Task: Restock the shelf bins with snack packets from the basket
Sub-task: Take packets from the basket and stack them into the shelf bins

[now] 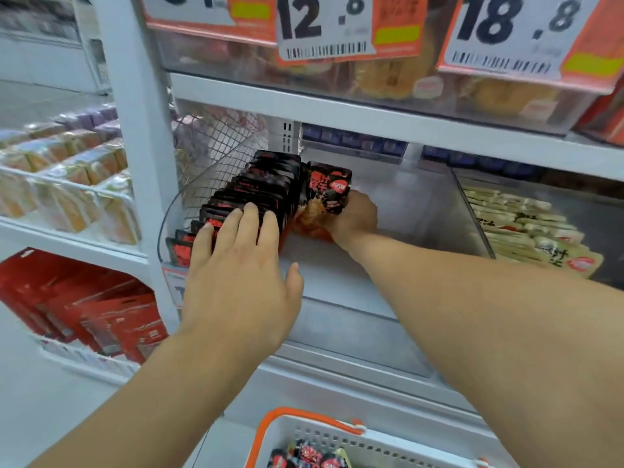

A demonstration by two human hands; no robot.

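A clear plastic shelf bin (422, 211) sits on the middle shelf. Along its left side stands a row of black-and-red snack packets (256, 190). My left hand (236, 271) lies flat with spread fingers on the front part of that row. My right hand (351, 214) reaches deep into the bin, shut on a black-and-red packet (329, 190) held upright against the right side of the row. At the bottom edge, a white basket (337, 437) with an orange handle holds more of the same packets (307, 457).
The neighbouring bin to the right holds yellowish packets (526, 228). Large price tags (324, 25) hang from the upper shelf over bins of golden snacks. A white upright (135, 130) bounds the bay on the left, with red boxes (87, 305) and pale packs beyond it.
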